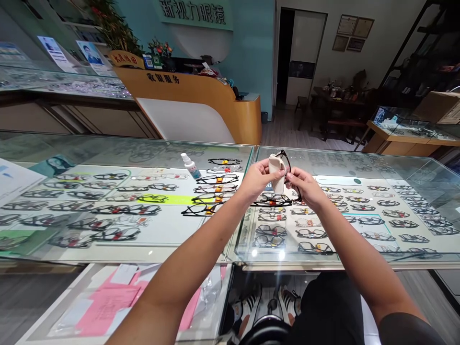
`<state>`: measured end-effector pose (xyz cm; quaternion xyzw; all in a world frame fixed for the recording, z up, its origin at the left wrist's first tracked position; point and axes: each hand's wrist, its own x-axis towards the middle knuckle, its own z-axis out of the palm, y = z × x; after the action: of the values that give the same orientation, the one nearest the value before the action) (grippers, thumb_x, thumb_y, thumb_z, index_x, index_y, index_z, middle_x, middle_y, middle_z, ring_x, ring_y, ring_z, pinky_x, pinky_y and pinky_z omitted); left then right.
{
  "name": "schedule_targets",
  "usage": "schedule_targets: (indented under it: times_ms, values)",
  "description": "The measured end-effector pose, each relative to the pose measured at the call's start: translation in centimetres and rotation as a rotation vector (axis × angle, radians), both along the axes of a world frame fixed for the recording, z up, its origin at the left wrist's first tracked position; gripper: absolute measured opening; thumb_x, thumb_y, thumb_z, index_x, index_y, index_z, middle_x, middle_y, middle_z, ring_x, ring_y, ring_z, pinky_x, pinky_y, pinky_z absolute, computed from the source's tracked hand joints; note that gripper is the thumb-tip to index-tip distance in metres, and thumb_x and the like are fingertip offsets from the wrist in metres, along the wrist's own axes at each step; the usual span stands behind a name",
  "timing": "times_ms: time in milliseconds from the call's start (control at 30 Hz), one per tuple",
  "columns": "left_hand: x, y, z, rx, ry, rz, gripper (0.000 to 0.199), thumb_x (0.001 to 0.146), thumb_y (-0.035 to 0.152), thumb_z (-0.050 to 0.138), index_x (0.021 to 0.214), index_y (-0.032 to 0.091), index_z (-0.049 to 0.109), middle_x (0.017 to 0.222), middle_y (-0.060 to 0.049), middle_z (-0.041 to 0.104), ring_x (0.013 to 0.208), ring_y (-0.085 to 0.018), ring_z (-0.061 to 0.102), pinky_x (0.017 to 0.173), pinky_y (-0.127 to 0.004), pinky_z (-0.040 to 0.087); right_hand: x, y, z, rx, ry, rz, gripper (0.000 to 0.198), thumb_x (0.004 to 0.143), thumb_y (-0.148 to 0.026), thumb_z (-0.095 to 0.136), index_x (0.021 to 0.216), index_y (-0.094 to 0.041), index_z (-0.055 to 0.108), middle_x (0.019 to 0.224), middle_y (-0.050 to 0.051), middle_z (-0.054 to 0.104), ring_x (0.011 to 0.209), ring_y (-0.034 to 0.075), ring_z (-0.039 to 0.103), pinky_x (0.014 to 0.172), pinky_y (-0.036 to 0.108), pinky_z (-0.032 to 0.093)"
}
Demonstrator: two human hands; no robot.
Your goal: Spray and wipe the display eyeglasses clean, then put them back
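Observation:
Above the glass counter, my left hand (256, 179) pinches a pale cleaning cloth (276, 167) between thumb and fingers. The cloth is folded against a pair of dark-framed eyeglasses (287, 160), partly covering it. My right hand (304, 184) grips the same eyeglasses from the other side, fingers closed. Just below the hands lies another black pair of glasses (273, 200). Left of them, several frames with coloured tags sit in a column, among them a black pair (217, 179). A white spray bottle (191, 166) stands behind that column.
Rows of glasses fill the glass display case (247, 239) under my arms. Below it at left, an open drawer (43, 330) holds pink and white packets (108, 302). A wooden cashier desk (247, 115) stands beyond the counter. Papers (16, 184) lie at far left.

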<state>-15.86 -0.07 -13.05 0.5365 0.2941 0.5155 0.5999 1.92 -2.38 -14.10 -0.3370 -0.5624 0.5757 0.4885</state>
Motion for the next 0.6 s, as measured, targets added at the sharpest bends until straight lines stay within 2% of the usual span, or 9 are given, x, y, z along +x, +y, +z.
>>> schedule_targets:
  times_ms: [200,433,600]
  values:
    - [-0.07,0.05,-0.2,0.051,0.063,0.097,0.048,0.057,0.042,0.102,0.088,0.016,0.074,0.084,-0.003,0.075,0.078,-0.017,0.066,0.074,-0.028,0.051,-0.12,-0.05,0.04,0.052,-0.055,-0.025,0.058,0.073,-0.073,0.085,0.079,-0.024,0.056,0.072,-0.004,0.053,0.072,0.015,0.045,0.072,0.031,0.037]
    - [-0.08,0.39,-0.35,0.0,0.021,0.08,0.056,0.047,0.037,0.106,0.087,0.015,0.074,0.083,-0.004,0.076,0.081,-0.019,0.068,0.078,-0.032,0.054,-0.03,-0.12,0.29,0.073,-0.087,-0.019,0.058,0.074,-0.073,0.085,0.078,-0.023,0.056,0.075,-0.003,0.053,0.071,0.014,0.044,0.073,0.03,0.039]
    - [-0.24,0.52,-0.23,-0.017,-0.048,0.019,0.057,0.05,0.034,0.106,0.091,0.016,0.071,0.083,-0.002,0.075,0.079,-0.019,0.069,0.079,-0.033,0.055,-0.01,-0.21,0.41,0.042,-0.07,-0.016,0.056,0.073,-0.07,0.087,0.079,-0.023,0.058,0.081,-0.001,0.063,0.071,0.014,0.046,0.073,0.031,0.04]
